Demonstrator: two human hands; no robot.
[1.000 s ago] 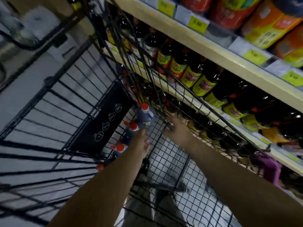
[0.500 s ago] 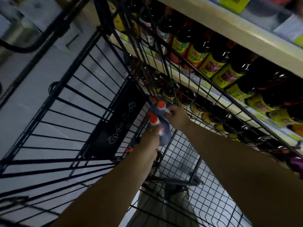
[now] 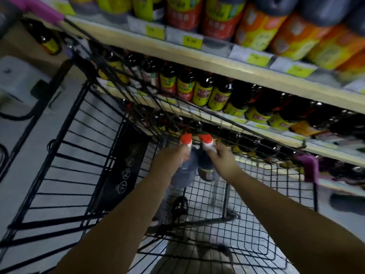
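The forearms are seen entering from 6 o'clock and converging over the wire floor of the cart. The left bottle is gripped at its neck by the left hand, with the fingers curled closed round it just below the red-capped end. The right bottle is held in the same way by the right hand, at 3 o'clock from the first. The two bottles are held side by side; whether they touch cannot be told. The long axis of each bottle runs from 12 o'clock (cap) to 6 o'clock (base), so that the body hangs below the fingers and above the cart floor. Neither hand is placed clearly ahead of the other. Beyond the far wall of the cart, from 12 to 2 o'clock, the shelf is located, with dark bottles ranged beneath it. It is judged that the right hand is the nearer to the shelf side, and that either a lift or a lowering is to be made along the cap-to-base axis.
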